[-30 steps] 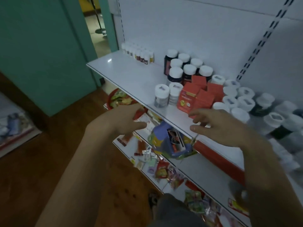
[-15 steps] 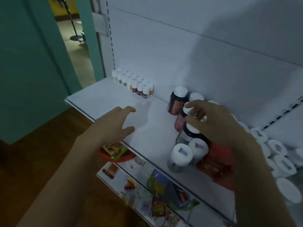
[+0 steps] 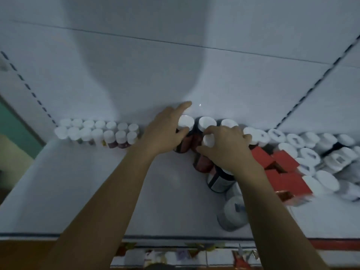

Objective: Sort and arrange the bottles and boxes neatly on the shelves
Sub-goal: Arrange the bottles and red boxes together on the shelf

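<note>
White caps in a double row at far left: small bottles (image 3: 101, 133) upright on the shelf (image 3: 78, 191), tight against the back panel (image 3: 175, 65). Just right of them, left hand (image 3: 165, 133) gripping a dark bottle (image 3: 186, 121) at the far edge. Thumb on its near side, index finger stretched straight past the cap toward the panel, other fingers hidden behind it. Beside that bottle, two more white-capped dark ones in the same far line. Next, right hand (image 3: 226, 147) curled down over a red-brown bottle (image 3: 208, 140) one row nearer, thumb and forefinger clamped round its white cap. Under the right wrist, a labelled dark bottle (image 3: 220, 182), upright. Nearer still, a clear jar (image 3: 233, 213) close to the front edge. Further right, red boxes (image 3: 282, 168) huddled askew and touching, then a blurred crowd of white-capped bottles (image 3: 311, 152) off to the far right. Below the front edge, a lower shelf (image 3: 214, 257) with colourful packets (image 3: 181, 256).
</note>
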### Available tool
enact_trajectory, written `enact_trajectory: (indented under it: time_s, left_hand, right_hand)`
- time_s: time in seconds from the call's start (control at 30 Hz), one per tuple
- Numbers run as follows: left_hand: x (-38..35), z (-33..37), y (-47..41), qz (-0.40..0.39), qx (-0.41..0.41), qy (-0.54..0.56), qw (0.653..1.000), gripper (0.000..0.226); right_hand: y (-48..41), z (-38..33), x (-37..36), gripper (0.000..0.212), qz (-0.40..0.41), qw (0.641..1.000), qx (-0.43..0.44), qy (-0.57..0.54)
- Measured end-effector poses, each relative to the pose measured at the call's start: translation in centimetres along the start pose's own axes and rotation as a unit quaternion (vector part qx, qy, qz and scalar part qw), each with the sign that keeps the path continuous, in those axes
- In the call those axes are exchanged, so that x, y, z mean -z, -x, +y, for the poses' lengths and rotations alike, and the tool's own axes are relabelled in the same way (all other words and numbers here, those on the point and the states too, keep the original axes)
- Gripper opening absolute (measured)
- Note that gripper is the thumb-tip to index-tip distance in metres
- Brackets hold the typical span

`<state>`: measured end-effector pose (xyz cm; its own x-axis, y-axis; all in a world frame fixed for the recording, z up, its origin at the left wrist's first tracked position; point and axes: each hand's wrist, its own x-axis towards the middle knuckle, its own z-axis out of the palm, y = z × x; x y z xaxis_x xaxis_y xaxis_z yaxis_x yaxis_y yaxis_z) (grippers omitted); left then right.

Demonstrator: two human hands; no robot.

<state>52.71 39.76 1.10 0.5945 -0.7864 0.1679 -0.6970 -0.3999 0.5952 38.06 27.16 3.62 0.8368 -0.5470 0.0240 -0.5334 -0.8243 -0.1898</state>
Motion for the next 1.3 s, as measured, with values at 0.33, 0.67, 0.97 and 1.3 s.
enact_trajectory:
  time_s: [0.33,0.67,0.97,1.3]
  left_hand:
    - [-2.4,-2.6,0.3,0.1,-0.067,0.034,0.992,0.045]
    - [2.8,0.1,4.5,0.158,-0.002,0.025,0.987,0.046]
    - [-1.2,17.9,8.1,0.262,-0.082,0.057,0.96,0.041]
    - [-18.2,38.4,5.4,0.08,-0.198,0.111,0.971,0.04]
  right_hand:
    - [1.1,-0.4,-0.5,0.056,0.011,1.0,-0.012,-0.007]
    - [3.8,1.0,2.5,0.048,0.145,0.968,0.045,-0.201]
    - [13.7,16.2,8.4,0.037,0.362,0.875,0.011,-0.322]
    - [30.5,40.9,9.2,0.041,0.238,0.922,-0.235,-0.194]
